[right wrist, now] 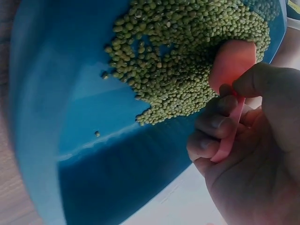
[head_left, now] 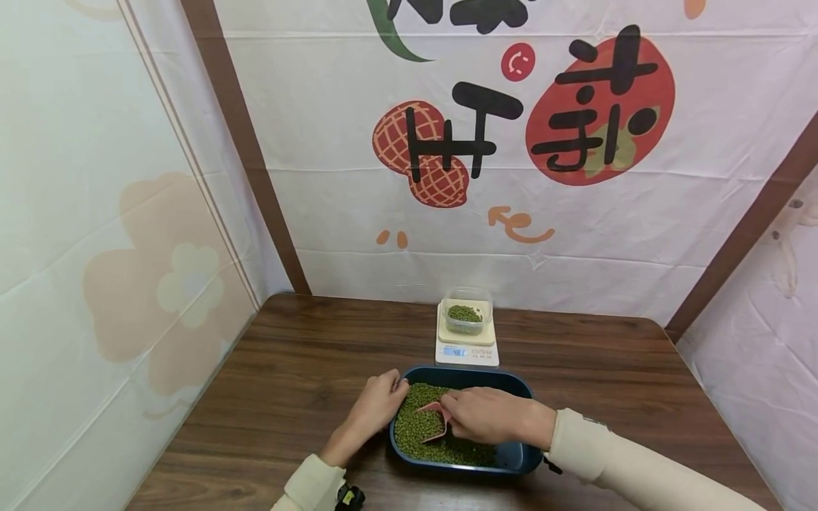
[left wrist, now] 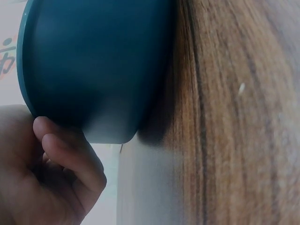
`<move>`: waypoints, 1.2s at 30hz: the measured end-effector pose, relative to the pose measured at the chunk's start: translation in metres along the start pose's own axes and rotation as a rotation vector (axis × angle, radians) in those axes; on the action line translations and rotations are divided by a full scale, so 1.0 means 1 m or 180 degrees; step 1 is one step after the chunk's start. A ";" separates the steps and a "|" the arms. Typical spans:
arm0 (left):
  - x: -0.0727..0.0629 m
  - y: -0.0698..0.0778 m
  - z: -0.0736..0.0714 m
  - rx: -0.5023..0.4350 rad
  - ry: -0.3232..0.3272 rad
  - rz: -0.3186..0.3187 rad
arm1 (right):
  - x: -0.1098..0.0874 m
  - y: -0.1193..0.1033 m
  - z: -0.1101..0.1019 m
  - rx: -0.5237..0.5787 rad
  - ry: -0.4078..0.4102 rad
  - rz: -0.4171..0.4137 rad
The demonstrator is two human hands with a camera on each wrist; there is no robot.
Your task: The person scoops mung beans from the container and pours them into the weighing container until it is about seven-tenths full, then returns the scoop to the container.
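Note:
My right hand (head_left: pixel 483 414) grips the thin handle of a pink scoop (right wrist: pixel 233 63), fingers curled round it. The scoop's bowl is pushed into the green mung beans (right wrist: pixel 173 61), its open side toward the left in the head view. These beans lie in a blue oblong basin (head_left: pixel 511 383), heaped toward its left; bare bottom shows at its right end. At the basin's left end my left hand (head_left: pixel 375 406) holds the rim. From the left wrist view, its curled fingers (left wrist: pixel 68 154) sit against the basin's outer wall (left wrist: pixel 98 61).
Behind the basin stands a white kitchen scale (head_left: pixel 468 355) with a lit display. On it rests a clear plastic box (head_left: pixel 466 326) holding some mung beans. Both are on a brown wooden table (head_left: pixel 307 355), with a printed cloth (head_left: pixel 332 213) hanging behind its far edge.

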State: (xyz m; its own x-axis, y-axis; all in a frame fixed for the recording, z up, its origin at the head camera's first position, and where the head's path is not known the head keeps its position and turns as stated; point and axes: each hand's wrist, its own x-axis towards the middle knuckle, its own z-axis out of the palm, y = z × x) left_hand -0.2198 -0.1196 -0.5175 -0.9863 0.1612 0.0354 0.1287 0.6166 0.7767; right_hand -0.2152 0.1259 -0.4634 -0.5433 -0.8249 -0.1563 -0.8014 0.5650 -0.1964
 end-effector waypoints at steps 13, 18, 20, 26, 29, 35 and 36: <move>0.000 -0.001 0.000 0.0022 -0.0011 0.0050 | -0.007 0.008 0.004 0.0312 0.0063 0.0077; 0.000 0.000 0.001 0.0042 0.0000 0.0037 | -0.009 0.011 0.006 0.0401 0.0076 0.0071; 0.000 0.000 0.002 0.0055 0.0005 0.0012 | -0.011 0.012 0.007 0.0402 0.0092 0.0076; 0.000 0.000 0.001 0.0049 0.0029 0.0032 | -0.015 0.016 0.008 0.0403 0.0183 0.0124; 0.000 -0.001 0.001 0.0036 0.0004 0.0035 | -0.018 0.017 0.007 0.0426 0.0229 0.0153; 0.000 -0.001 0.001 0.0015 -0.0056 0.0021 | -0.022 0.019 0.003 0.0497 0.0299 0.0239; 0.000 -0.001 0.001 0.0017 -0.0057 0.0026 | -0.022 0.020 0.002 0.0501 0.0315 0.0253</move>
State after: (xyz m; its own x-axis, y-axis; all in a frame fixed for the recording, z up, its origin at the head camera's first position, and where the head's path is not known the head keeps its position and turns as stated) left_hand -0.2196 -0.1196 -0.5193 -0.9832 0.1800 0.0306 0.1374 0.6191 0.7732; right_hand -0.2185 0.1557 -0.4657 -0.6314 -0.7710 -0.0830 -0.7102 0.6179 -0.3373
